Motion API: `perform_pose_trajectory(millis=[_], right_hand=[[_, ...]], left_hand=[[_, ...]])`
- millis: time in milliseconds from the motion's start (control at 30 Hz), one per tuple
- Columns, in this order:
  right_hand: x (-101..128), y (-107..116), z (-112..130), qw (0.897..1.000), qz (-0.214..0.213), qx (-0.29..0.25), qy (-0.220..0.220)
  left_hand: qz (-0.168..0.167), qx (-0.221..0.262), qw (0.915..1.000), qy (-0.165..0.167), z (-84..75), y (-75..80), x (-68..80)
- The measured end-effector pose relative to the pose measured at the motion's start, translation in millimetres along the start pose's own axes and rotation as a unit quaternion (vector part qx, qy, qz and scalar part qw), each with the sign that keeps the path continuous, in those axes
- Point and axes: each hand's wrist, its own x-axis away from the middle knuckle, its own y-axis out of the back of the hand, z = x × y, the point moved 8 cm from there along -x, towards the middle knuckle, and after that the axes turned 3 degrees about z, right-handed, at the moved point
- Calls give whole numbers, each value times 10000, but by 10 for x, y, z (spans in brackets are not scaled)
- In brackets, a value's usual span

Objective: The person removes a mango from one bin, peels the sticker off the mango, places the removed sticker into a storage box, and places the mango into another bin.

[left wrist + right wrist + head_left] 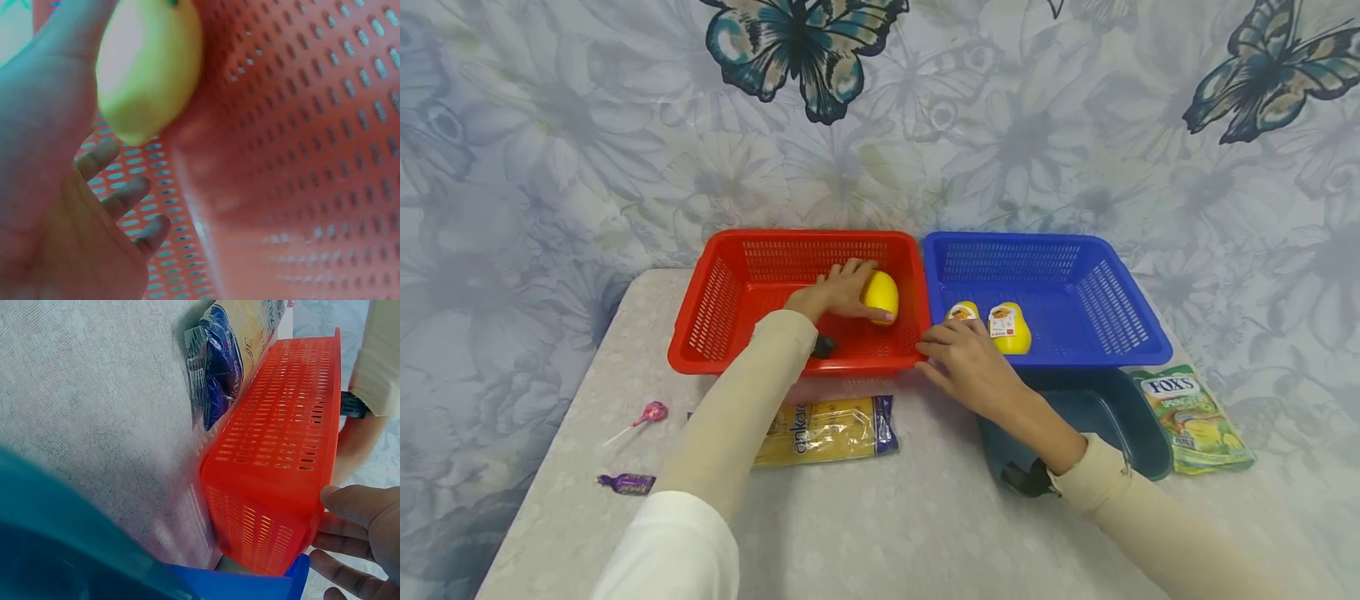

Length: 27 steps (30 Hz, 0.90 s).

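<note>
Inside the red basket (797, 364), my left hand (835, 293) holds a smooth yellow mango (881, 298) between thumb and forefinger, near the basket's right wall. The left wrist view shows the mango (150, 69) close up, a dark stem spot at its top, with the other fingers (128, 199) stretched out over the slotted basket floor. My right hand (973, 367) grips the red basket's front right corner, its thumb (347, 503) on the outside of the rim. Fingertips of that hand also lie right by the blue basket's rim (300, 572).
In the blue basket (1048, 360) lie two yellow fruits (1011, 333) with labels. A dark teal tub (1120, 408) stands before it, beside a green Fox's candy bag (1195, 421). Nearer me are a yellow pasta packet (831, 429), a lollipop (655, 411) and a purple wrapped sweet (627, 484).
</note>
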Motion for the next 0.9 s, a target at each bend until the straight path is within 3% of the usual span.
perform_pose_trajectory(millis=[233, 500, 733, 900], right_hand=[[-39, 7, 18, 10000, -17, 39, 74], [-32, 13, 1, 10000, -65, -33, 20], [-33, 6, 6, 10000, -60, 4, 64], [-32, 15, 14, 10000, -48, -19, 84]], left_hand=[[-380, 7, 9991, -185, -105, 327, 186], [-1352, 376, 9869, -798, -325, 578, 595], [-2041, 963, 9659, -1266, -420, 574, 1115], [-2425, 928, 9558, -1382, -408, 497, 1421]])
